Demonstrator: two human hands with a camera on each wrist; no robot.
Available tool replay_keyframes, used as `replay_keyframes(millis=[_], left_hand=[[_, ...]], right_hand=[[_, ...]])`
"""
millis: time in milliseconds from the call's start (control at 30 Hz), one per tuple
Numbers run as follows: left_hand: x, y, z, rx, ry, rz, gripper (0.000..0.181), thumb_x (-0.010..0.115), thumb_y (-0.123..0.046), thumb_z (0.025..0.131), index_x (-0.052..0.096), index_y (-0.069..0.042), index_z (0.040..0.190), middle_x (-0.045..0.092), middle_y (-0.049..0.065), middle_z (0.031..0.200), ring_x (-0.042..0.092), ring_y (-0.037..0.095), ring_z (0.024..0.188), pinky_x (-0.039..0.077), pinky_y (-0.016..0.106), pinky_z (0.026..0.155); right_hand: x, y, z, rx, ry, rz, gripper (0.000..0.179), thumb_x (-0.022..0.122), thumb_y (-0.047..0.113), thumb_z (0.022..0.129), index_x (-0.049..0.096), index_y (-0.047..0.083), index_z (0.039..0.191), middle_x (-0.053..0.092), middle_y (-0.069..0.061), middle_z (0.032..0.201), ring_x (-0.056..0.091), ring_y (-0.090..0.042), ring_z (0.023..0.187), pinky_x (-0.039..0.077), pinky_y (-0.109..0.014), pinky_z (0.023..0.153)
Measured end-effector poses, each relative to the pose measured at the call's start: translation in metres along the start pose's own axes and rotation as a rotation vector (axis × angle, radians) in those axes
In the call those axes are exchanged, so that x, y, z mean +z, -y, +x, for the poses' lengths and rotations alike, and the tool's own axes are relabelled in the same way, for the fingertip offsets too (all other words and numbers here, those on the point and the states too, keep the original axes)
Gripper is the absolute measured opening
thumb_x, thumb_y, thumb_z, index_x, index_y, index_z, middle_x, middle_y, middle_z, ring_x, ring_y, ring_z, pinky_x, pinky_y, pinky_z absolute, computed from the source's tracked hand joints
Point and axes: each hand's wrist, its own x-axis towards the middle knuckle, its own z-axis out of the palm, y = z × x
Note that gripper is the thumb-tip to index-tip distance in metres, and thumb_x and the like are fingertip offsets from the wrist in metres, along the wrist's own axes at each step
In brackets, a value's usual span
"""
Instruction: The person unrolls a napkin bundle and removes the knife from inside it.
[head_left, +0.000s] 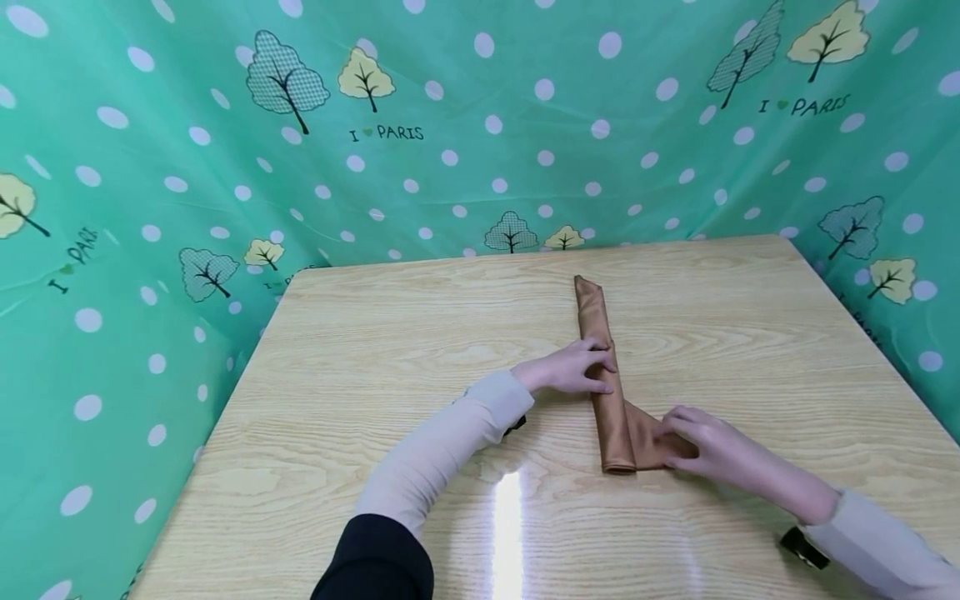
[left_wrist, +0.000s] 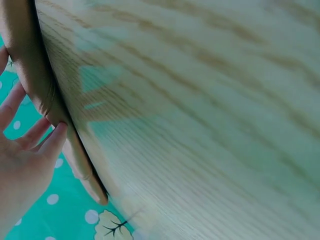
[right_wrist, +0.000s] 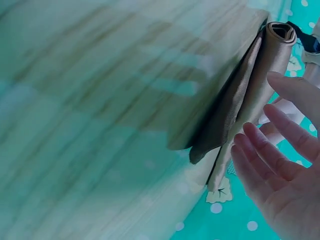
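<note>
A brown satin cloth [head_left: 617, 425] lies on the table, most of it rolled into a long narrow tube that points away from me. A flat, tapering flap [head_left: 643, 442] sticks out to the right at its near end. My left hand [head_left: 573, 367] comes from the left and rests on the middle of the roll, fingers spread. In the left wrist view its fingertips touch the rolled cloth [left_wrist: 37, 75]. Over the flap's right end is my right hand [head_left: 701, 442], its fingers loosely bent. The right wrist view shows these fingers [right_wrist: 287, 132] spread, and the roll's coiled end [right_wrist: 281, 31].
The light wood-grain table [head_left: 360, 350] carries a bright glare streak near its front. A green polka-dot curtain [head_left: 450, 108] with printed trees hangs behind it and along both sides. Dark wrist devices [head_left: 804, 547] sit below the cuffs.
</note>
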Motion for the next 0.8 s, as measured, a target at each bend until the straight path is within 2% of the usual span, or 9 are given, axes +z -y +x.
replay_keyframes(millis=[300,533,700,800], left_hand=[[-0.003,-0.001,0.0,-0.002,0.009,-0.022,0.037,0.056,-0.037,0.085,0.056,-0.017,0.116,0.03,0.011,0.136,0.031,0.022,0.123,0.025,0.022,0.099],[-0.007,-0.007,0.0,-0.018,0.003,-0.027,0.037,0.058,-0.033,0.084,0.056,-0.015,0.116,0.033,0.012,0.134,0.035,0.021,0.121,0.028,0.021,0.098],[-0.009,-0.014,0.0,-0.022,-0.063,-0.007,0.036,0.056,-0.032,0.086,0.056,-0.015,0.118,0.037,0.012,0.131,0.036,0.02,0.119,0.03,0.021,0.096],[-0.009,-0.018,0.0,-0.019,-0.122,0.003,0.034,0.057,-0.032,0.085,0.059,-0.015,0.115,0.043,0.008,0.123,0.039,0.017,0.112,0.033,0.019,0.091]], right_hand=[[0.002,-0.001,-0.001,-0.011,0.045,0.021,0.035,0.079,0.011,0.057,0.064,0.006,0.088,0.054,0.0,0.086,0.051,-0.013,0.076,0.044,-0.026,0.063],[0.007,-0.005,-0.004,-0.012,0.053,0.028,0.029,0.078,0.011,0.057,0.064,0.007,0.082,0.053,-0.005,0.089,0.051,-0.02,0.079,0.045,-0.032,0.065],[0.008,-0.005,-0.004,-0.007,0.044,0.028,0.027,0.077,0.006,0.056,0.064,0.008,0.079,0.052,-0.006,0.088,0.051,-0.018,0.077,0.046,-0.029,0.063],[0.009,-0.005,-0.004,-0.013,0.035,0.022,0.027,0.077,0.005,0.055,0.064,0.006,0.078,0.052,-0.006,0.087,0.052,-0.015,0.074,0.046,-0.026,0.06]])
